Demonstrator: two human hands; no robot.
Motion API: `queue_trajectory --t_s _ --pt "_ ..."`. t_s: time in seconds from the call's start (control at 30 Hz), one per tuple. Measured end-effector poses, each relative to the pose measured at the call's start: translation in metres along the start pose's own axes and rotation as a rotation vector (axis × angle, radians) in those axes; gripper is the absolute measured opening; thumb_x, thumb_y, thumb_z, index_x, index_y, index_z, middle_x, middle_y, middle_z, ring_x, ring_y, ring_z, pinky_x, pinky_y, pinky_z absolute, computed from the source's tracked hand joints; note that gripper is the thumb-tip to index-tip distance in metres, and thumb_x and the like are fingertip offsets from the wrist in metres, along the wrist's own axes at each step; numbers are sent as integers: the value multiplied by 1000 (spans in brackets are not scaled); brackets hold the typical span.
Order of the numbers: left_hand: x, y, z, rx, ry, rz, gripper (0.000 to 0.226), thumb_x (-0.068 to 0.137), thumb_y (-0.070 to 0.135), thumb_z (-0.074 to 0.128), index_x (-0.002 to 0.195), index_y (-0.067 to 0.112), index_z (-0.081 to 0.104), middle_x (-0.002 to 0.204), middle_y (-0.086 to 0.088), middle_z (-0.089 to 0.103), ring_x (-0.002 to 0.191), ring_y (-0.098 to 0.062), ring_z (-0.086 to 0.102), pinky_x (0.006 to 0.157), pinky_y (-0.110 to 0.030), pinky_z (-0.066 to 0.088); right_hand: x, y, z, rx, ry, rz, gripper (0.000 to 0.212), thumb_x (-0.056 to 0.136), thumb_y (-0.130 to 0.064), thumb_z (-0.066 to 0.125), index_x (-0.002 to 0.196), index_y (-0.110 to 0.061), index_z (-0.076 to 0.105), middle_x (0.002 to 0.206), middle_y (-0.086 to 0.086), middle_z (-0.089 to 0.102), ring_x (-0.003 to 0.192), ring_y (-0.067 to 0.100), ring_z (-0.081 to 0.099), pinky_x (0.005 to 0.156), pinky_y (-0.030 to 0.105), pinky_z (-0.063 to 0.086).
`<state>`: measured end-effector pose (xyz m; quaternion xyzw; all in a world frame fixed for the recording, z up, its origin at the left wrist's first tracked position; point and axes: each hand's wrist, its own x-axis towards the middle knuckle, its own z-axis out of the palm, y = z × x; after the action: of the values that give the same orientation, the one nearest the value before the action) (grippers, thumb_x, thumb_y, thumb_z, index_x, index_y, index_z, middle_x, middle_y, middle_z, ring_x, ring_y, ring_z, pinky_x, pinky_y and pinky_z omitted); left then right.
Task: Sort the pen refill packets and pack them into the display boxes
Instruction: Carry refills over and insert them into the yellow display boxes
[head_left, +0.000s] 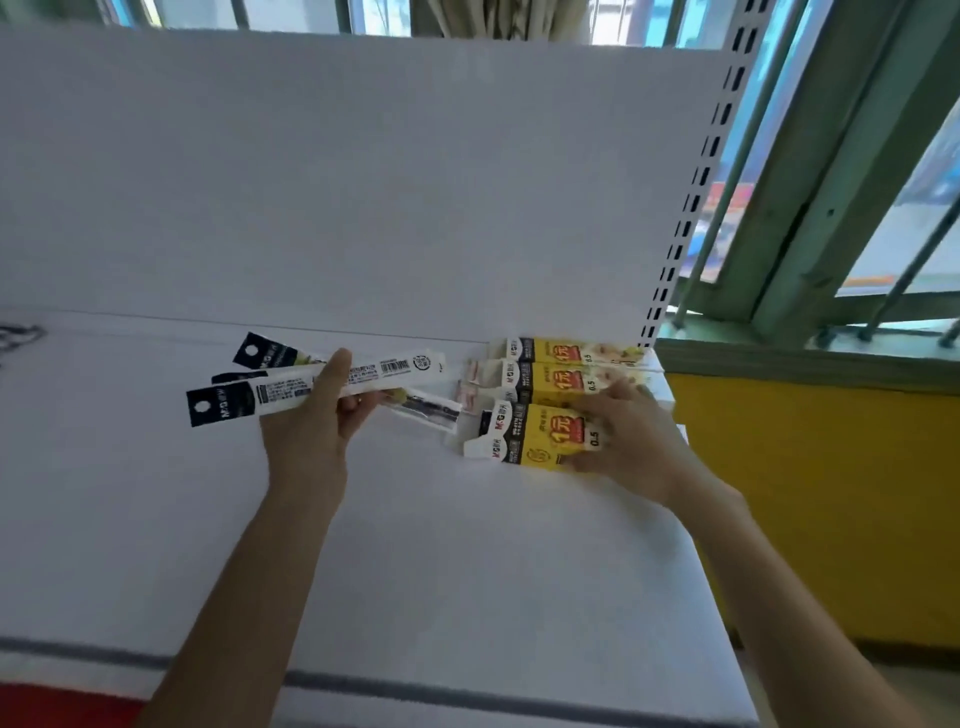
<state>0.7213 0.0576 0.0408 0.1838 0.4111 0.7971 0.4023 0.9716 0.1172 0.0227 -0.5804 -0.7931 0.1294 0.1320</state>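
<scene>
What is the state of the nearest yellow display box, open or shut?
Open: the display box lies on the shelf, its white end flap folded out; the right hand rests on it.

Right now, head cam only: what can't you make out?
- Head view: count of refill packets in the left hand; they overlap.
- Head view: right end of nearest display box; right hand covers it.
- Head view: fill of the display boxes; their walls hide it.
- Head view: packet print; blurred, too small.
- Head view: dark mark; left edge cuts it.
</scene>
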Motion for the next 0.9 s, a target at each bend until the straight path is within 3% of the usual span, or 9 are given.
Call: queue_trajectory --t_s 0.1,0.2,0.3,0.43,0.53,0.67,0.8,0.9 --pt "-4 -2 3 -9 -39 -4 21 83 1 63 70 17 58 55 8 61 52 -4 56 56 -18 55 -3 1 3 186 13 -32 68 65 -26 81 126 -22 53 115 -4 45 121 21 41 104 44 34" --pt "-5 -11 6 14 -97 -114 26 82 1 63 63 17 68 57 7 62 51 -3 52 56 -16 53 -4 2 -2 225 47 -69 64 65 -20 81 124 -21 54 108 -11 43 110 14 46 102 36 36" --pt "-3 -23 -2 378 -178 -173 8 81 6 66 85 13 66 70 2 61 57 -5 51 51 -13 49 -3 3 -4 229 49 -82 62 67 -17 80 123 -19 54 106 -10 45 100 10 45 89 24 36" --pt "0 -27 -18 650 -202 -151 3 82 14 68 81 17 68 84 -8 71 66 -11 68 58 -21 56 1 3 3 162 5 -87 62 67 -24 80 123 -20 54 118 -5 51 109 14 46 100 34 36" --pt "1 -18 -23 566 -188 -124 4 83 10 66 86 10 69 89 -15 71 80 -22 71 66 -30 59 4 3 4 170 -9 -89 64 67 -25 80 125 -21 53 124 -4 51 112 14 46 102 39 36" --pt "4 -11 -26 419 -151 -96 10 87 12 60 91 7 68 98 -14 69 93 -25 68 73 -31 59 6 4 5 165 -21 -103 66 66 -27 80 126 -23 53 125 -5 50 112 14 46 100 35 36" --pt "-1 -12 -24 333 -95 -94 19 90 20 56 91 5 67 84 -12 72 75 -25 71 62 -27 58 7 6 5 171 -25 -110 66 67 -26 80 127 -23 52 126 -6 50 112 13 46 95 27 35" --pt "-8 -16 -17 353 -74 -69 20 90 23 56 90 5 65 72 -7 73 60 -23 70 52 -23 56 7 7 7 174 -23 -115 67 67 -27 80 127 -24 52 126 -8 50 113 14 46 100 31 36"
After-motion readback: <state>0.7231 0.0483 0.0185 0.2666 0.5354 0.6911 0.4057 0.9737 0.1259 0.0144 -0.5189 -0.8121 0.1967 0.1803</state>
